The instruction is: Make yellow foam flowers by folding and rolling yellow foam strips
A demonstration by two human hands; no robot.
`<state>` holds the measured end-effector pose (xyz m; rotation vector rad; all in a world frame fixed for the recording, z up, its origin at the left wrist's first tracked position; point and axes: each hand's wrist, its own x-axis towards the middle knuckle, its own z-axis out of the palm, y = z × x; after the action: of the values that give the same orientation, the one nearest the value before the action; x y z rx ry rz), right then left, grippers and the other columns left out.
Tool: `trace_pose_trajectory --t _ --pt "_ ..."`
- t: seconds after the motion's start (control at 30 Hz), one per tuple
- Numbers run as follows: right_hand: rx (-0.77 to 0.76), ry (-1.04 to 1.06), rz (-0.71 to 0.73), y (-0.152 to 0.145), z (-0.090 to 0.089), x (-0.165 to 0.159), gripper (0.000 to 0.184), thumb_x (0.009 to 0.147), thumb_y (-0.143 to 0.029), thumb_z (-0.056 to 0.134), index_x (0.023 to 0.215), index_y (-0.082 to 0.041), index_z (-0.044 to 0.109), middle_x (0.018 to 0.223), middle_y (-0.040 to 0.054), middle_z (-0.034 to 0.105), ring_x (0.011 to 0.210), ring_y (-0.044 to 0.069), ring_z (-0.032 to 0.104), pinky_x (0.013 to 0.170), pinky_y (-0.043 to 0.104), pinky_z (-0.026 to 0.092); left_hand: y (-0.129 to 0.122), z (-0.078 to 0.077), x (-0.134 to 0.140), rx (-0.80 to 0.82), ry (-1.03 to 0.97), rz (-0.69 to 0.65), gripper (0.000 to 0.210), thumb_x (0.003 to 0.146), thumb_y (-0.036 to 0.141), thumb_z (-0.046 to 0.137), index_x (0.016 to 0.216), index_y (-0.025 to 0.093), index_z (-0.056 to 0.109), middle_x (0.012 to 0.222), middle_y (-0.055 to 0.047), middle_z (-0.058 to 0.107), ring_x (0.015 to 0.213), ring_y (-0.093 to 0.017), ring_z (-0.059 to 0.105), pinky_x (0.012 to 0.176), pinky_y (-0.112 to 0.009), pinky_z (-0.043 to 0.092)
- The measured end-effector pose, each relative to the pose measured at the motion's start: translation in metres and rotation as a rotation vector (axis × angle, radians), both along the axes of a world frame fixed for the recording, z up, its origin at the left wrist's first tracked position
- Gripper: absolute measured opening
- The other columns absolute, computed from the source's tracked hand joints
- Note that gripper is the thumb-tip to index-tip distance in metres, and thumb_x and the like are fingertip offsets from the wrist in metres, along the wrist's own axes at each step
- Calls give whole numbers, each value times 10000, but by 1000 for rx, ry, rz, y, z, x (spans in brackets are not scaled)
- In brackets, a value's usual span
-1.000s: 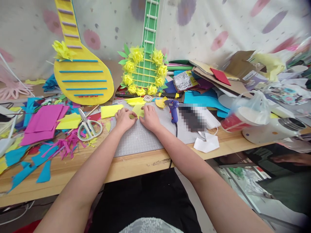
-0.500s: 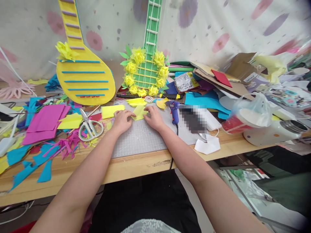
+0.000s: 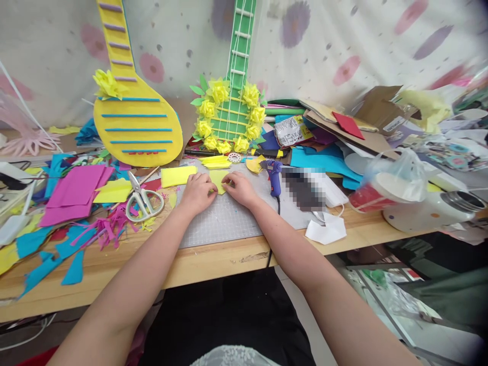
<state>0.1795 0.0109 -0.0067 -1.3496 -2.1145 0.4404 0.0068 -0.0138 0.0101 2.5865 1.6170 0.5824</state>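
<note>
A small piece of yellow crepe paper [image 3: 218, 179] stands between my hands above the grey cutting mat [image 3: 217, 223]. On its left lower edge my left hand [image 3: 198, 193] is closed, thumb and fingers pinching the paper. My right hand [image 3: 241, 189] pinches the same edge from the right, its fingertips close to the left ones. Just left of my left hand lies a folded yellow paper strip [image 3: 176, 176]. Scissors with pale handles [image 3: 144, 203] rest farther left. To the right of my right hand is a blue glue gun [image 3: 273, 178].
Behind stand a yellow paper lute shape [image 3: 139, 127] and a green guitar shape [image 3: 232, 119] with yellow paper flowers. Magenta sheets [image 3: 74, 193] and blue scraps lie left. A blurred-out dark object, a lidded red cup [image 3: 375, 195] and a white flask [image 3: 427, 213] are right.
My hands have come closer together along the paper's lower edge, and the paper has turned more upright. The whole view has shifted slightly.
</note>
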Motion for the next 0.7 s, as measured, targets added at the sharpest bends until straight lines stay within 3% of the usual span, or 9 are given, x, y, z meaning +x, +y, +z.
trace_pose_trajectory --t 0.23,0.4,0.53,0.7 --pt "-76 9 34 -1 3 -3 190 751 -82 505 853 -176 635 808 16 633 785 134 540 772 263 411 1 -3 6 48 -40 -4 162 813 274 549 810 237 707 913 -56 643 962 -227 505 891 -405 338" --pt "-91 61 48 -1 4 -5 204 751 -82 503 890 -170 624 858 25 651 815 133 571 797 273 435 4 -3 2 -66 -100 -85 156 810 273 559 887 245 692 897 -21 696 919 -201 554 915 -396 341" --pt "-83 94 107 1 2 -2 212 746 -71 513 908 -166 612 909 28 651 833 126 576 813 270 448 8 -3 -10 -184 -203 -108 293 757 199 590 1037 242 664 949 -17 712 927 -194 585 901 -364 391" --pt "-125 142 128 5 -2 0 262 715 -40 525 932 -165 601 932 38 648 851 136 585 828 290 463 15 -5 -18 -197 -301 -58 323 729 185 609 1043 232 665 918 -17 723 923 -196 606 901 -356 419"
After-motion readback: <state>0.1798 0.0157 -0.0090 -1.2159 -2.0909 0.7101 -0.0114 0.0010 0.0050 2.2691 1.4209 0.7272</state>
